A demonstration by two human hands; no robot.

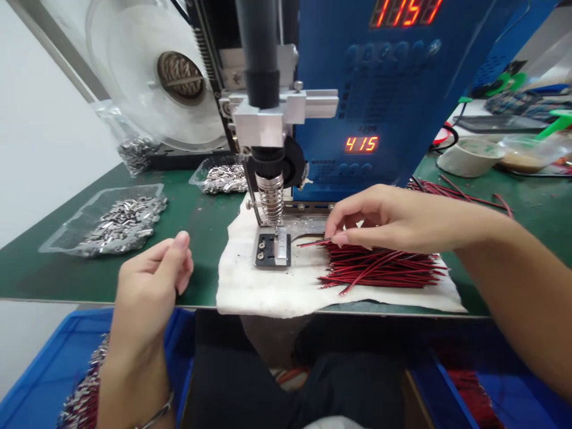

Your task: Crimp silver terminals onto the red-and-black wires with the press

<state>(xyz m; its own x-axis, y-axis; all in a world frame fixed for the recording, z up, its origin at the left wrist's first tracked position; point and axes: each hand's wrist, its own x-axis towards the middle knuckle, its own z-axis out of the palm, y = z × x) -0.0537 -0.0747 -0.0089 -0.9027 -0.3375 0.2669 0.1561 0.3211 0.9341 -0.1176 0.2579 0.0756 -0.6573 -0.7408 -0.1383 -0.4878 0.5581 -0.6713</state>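
Fingers of the right hand (378, 220) pinched a thin red-and-black wire (313, 243) above a pile of wires (384, 268) on white cloth (272, 295), right of a soldering machine's black fixture (272, 249). The left hand's (152, 280) fingers curled nearly closed near a tray of metal parts (120, 223); whether they gripped anything could not be seen.

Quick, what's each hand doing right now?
Left hand: curled closed; whether it holds anything can't be told.
Right hand: closed, pinching a thin red-and-black wire.
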